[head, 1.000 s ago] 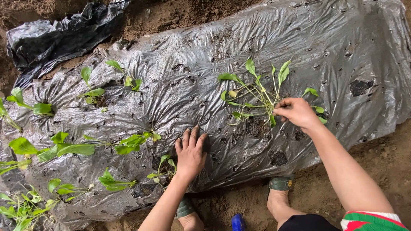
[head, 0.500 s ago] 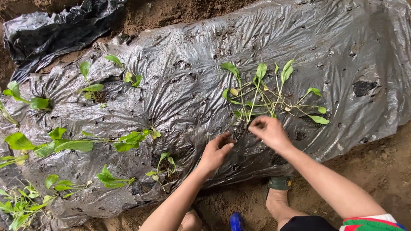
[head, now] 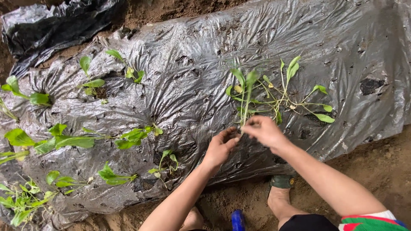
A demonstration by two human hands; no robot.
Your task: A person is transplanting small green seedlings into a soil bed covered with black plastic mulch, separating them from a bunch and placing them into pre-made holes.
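A single seedling [head: 247,92] was pinched by the base of its stem between the fingertips of the right hand [head: 264,131], its leaves standing up and away over the black plastic sheet [head: 192,68]. The left hand [head: 220,147] was brought in just beside it, fingers curled loosely and touching the sheet near the stem's foot; whether anything was held in it could not be told. The step in hand was judged to be the setting of this seedling at a hole in the sheet, a hole largely hidden under the two hands. The next move was judged to call for the roots to be guided down through the opening while the plastic was held aside, and for soil to be pressed gently so the thin stem was not bent. A loose bundle of spare seedlings [head: 295,100] was laid on the sheet just beyond the hands; four or five were counted, though overlapping stems made the number uncertain. About eight planted seedlings [head: 128,137] were counted to the left. One foot in a green sandal [head: 281,182] was seen on bare soil [head: 376,167].
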